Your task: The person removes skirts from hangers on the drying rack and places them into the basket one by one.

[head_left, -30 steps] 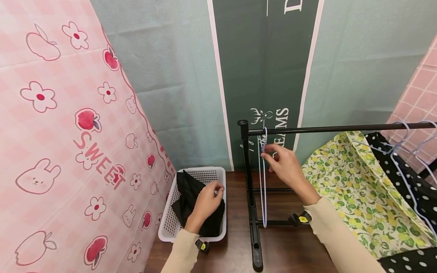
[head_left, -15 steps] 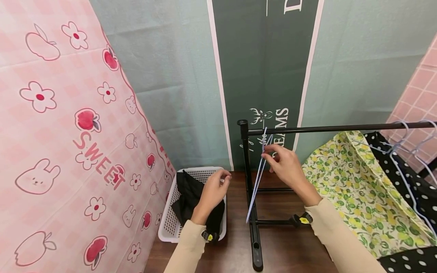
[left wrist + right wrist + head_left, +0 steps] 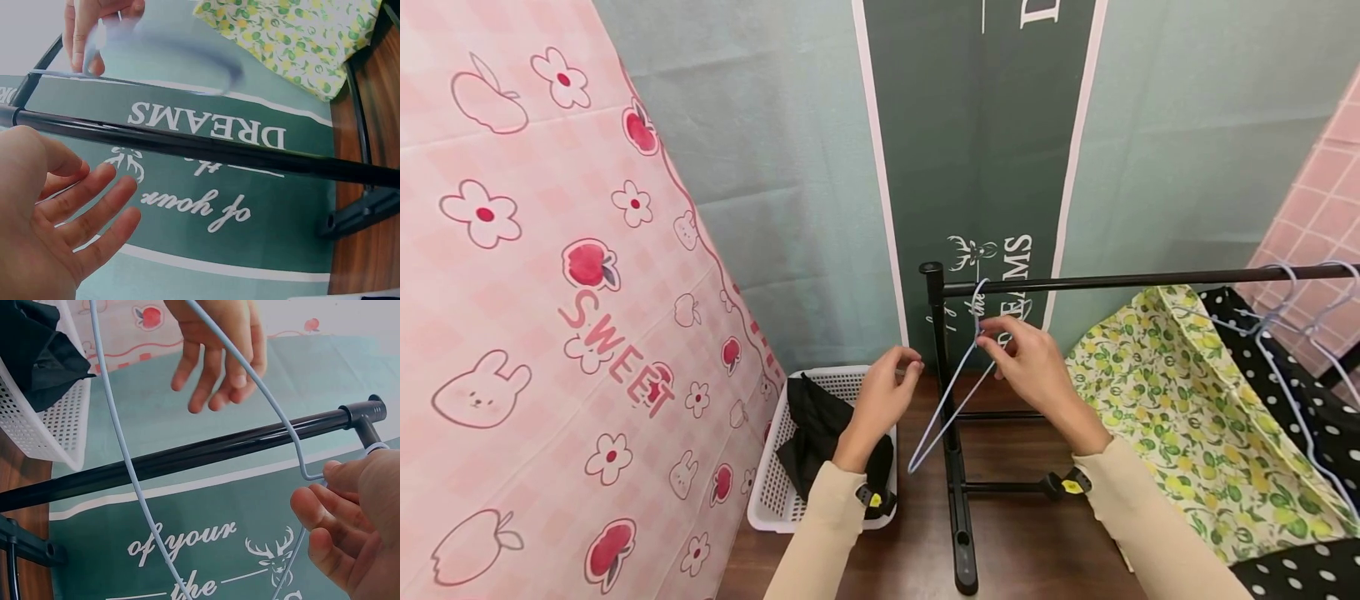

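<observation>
My right hand [image 3: 1030, 362] pinches the neck of a pale blue wire hanger [image 3: 943, 402] between thumb and fingers. The hanger's hook is at the left end of the black rack's rod [image 3: 1112, 282], and its body is turned slantwise with no garment on it. In the right wrist view its wire [image 3: 128, 464] runs across the rod. My left hand [image 3: 880, 400] is held left of the rack with nothing in it, its fingers loosely bent [image 3: 97, 219]. Below that hand, black cloth [image 3: 820, 433] lies in a white plastic basket [image 3: 762, 492].
Lemon-print fabric [image 3: 1195, 433] and black polka-dot fabric [image 3: 1311, 400] hang on the rack's right side, with further pale hangers [image 3: 1292, 392]. The rack's black foot [image 3: 964, 542] stands on a brown wooden surface [image 3: 917, 558]. A pink printed cloth [image 3: 550, 350] walls the left.
The hanger has turned in my right hand, its lower end swinging left from edge-on to a visible triangle. My left hand has moved up and right, away from the basket toward the hanger.
</observation>
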Demonstrator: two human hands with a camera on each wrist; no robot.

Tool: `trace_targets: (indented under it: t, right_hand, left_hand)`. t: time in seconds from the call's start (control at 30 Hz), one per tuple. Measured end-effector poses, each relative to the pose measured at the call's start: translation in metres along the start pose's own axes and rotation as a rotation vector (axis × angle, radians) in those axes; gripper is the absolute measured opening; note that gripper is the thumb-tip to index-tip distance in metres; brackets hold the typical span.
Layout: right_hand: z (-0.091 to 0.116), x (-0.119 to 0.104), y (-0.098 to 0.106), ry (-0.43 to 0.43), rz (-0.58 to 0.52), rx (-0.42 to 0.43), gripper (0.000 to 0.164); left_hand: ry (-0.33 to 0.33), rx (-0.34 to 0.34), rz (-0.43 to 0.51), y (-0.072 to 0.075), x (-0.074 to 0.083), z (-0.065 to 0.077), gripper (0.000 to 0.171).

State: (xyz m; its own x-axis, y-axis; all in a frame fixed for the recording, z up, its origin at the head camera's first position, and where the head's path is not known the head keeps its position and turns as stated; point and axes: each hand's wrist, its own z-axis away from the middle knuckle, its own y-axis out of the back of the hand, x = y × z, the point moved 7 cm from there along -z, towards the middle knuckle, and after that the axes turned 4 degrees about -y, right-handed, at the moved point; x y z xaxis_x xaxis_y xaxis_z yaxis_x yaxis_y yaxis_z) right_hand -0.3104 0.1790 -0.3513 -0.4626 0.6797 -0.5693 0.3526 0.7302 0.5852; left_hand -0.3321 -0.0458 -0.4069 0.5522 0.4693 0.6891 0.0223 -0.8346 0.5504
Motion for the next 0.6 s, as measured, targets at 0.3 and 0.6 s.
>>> trace_targets:
  t: [0.3, 0.6]
  right_hand:
    - [0.002, -0.004, 0.005, 0.001, 0.013, 0.003, 0.022]
    - [0.006, -0.009, 0.018, 0.031, 0.039, 0.022, 0.022]
  left_hand:
    - [-0.012, -0.015, 0.009, -0.001, 0.008, -0.017, 0.018]
    - [-0.032, -0.039, -0.018, 0.001, 0.015, -0.029, 0.016]
